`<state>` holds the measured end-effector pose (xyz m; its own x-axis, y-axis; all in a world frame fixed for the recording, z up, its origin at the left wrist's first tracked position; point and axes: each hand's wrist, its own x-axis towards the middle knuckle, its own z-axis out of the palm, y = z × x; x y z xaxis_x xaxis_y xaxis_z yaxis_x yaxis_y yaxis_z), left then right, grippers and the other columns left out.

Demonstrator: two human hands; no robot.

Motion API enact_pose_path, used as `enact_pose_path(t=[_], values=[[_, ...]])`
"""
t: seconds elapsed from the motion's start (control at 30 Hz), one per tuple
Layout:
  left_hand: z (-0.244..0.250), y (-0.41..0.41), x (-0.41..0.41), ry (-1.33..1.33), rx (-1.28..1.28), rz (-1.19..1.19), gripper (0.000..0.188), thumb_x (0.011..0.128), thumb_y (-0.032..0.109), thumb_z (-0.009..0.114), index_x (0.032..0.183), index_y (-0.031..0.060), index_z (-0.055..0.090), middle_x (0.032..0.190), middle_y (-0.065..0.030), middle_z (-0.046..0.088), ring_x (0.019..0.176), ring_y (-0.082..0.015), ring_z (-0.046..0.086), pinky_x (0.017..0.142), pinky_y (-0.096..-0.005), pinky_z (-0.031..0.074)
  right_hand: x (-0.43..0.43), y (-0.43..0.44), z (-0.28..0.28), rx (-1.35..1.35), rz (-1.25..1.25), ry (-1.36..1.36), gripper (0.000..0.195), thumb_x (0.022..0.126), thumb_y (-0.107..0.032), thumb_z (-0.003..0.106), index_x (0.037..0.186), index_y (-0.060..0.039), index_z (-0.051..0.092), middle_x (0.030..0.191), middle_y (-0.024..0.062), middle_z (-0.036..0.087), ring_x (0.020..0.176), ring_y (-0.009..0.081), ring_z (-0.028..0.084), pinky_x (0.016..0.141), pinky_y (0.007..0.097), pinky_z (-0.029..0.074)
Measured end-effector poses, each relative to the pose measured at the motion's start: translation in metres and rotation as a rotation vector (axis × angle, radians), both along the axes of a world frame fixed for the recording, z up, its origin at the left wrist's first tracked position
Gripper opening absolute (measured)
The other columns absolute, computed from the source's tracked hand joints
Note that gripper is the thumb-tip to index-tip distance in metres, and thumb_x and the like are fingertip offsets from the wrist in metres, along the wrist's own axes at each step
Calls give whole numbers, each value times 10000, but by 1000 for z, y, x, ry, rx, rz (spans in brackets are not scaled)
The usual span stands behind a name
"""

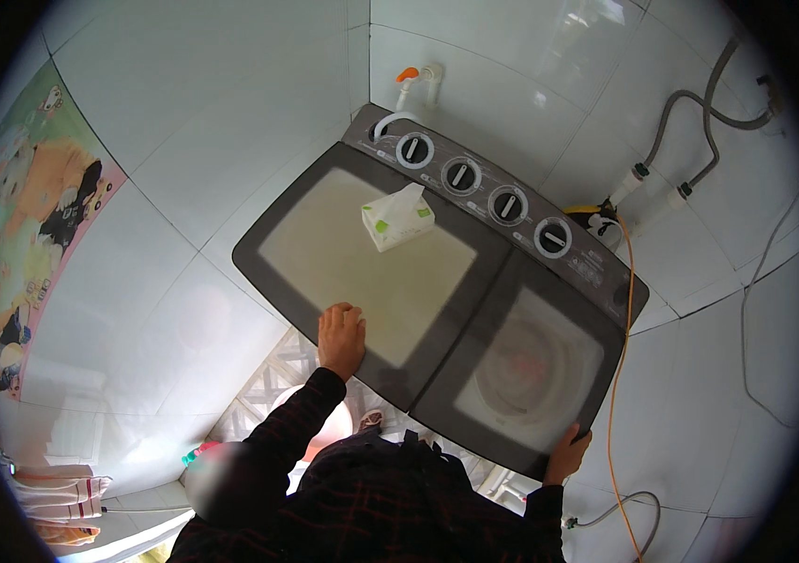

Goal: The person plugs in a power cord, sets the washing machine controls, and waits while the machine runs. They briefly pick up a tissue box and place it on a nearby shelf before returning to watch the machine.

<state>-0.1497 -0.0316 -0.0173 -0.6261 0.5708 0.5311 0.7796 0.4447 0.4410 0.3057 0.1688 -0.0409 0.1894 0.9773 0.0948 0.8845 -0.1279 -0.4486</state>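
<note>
A grey twin-tub washing machine (434,394) stands before me with both lids down. My left hand (341,340) rests on the front edge of the wide wash-tub lid (371,281), fingers together and slightly curled on its surface; whether it grips the edge cannot be told. My right hand (568,454) is at the front right corner of the machine, beside the spin-tub lid (533,359), with its fingers partly hidden at the edge. A pack of tissues (399,222) lies on the wash-tub lid near the row of control knobs (461,176).
Behind the machine are a white tap with an orange handle (408,73) and grey hoses (709,105). An orange cord (617,394) hangs down the right side. A pink basin (332,429) stands on the floor below my left arm. Towels (58,496) hang at lower left.
</note>
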Motion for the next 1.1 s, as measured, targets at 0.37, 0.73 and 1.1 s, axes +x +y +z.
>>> enact_pose_path(t=[0.37, 0.73, 1.1], values=[[2, -1, 0, -32, 1, -12, 240, 840, 87, 652, 1068, 32, 599, 1100, -143, 566, 1033, -343, 538, 888, -455, 426, 3, 2, 0, -32, 14, 30, 702, 1005, -518, 440, 1415, 51, 411, 1394, 262, 507, 1258, 433, 501, 1029, 463, 415], [7, -2, 0, -40, 20, -20, 238, 827, 73, 658, 1055, 30, 602, 1087, -144, 566, 1022, -342, 541, 883, -451, 429, 8, 4, -8, 13, 1, -38, 667, 1010, -521, 420, 1419, 6, 423, 1345, 242, 557, 1203, 425, 548, 989, 466, 439], [6, -3, -1, -77, 11, -26, 255, 824, 74, 661, 1066, 21, 600, 1107, -151, 562, 1052, -348, 537, 916, -459, 426, 10, 4, -9, -17, 0, -46, 706, 1012, -544, 394, 1436, 19, 401, 1364, 251, 540, 1202, 431, 548, 990, 473, 439]])
